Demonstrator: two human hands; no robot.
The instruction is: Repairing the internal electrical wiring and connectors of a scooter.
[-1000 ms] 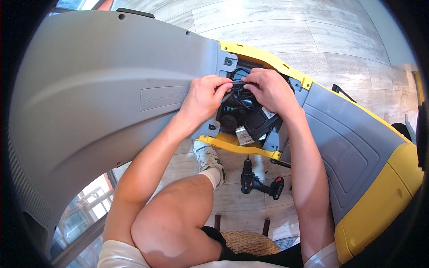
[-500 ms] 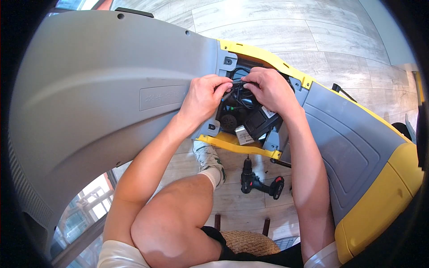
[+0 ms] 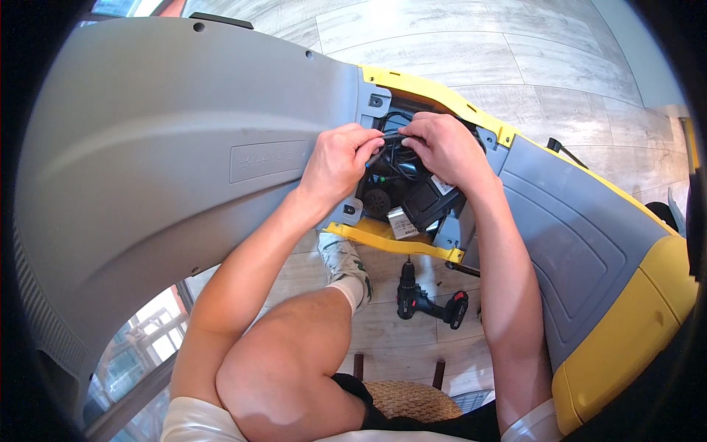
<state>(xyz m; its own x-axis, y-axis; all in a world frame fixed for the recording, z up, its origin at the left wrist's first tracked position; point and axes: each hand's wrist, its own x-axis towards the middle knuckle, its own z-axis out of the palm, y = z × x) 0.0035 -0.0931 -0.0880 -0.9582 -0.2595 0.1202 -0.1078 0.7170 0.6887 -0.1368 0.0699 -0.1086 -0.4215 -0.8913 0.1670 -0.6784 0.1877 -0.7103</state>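
Note:
Both hands meet over the open compartment of a large grey and yellow vehicle body. Between finger and thumb, my left hand [image 3: 340, 158] pinches one end of a short black cable connector [image 3: 392, 138]. My right hand [image 3: 445, 147] grips its other end from the right, fingers closed. Coiled black cables [image 3: 400, 160] lie just below the fingertips, partly hidden by my right hand. Deeper in the compartment are a black box [image 3: 426, 205], a silver labelled box [image 3: 401, 223] and a round black grille-like part [image 3: 377, 200].
Yellow trim [image 3: 390, 241] edges the compartment. Grey panels [image 3: 147, 132] stretch away on both sides. On the plank floor below lies a black cordless drill [image 3: 420, 298], with a small screw [image 3: 440, 283] near it. A woven stool seat [image 3: 412, 400] shows at the bottom.
Almost nothing differs. My left hand has shifted very slightly, and both hands keep their hold on the connector.

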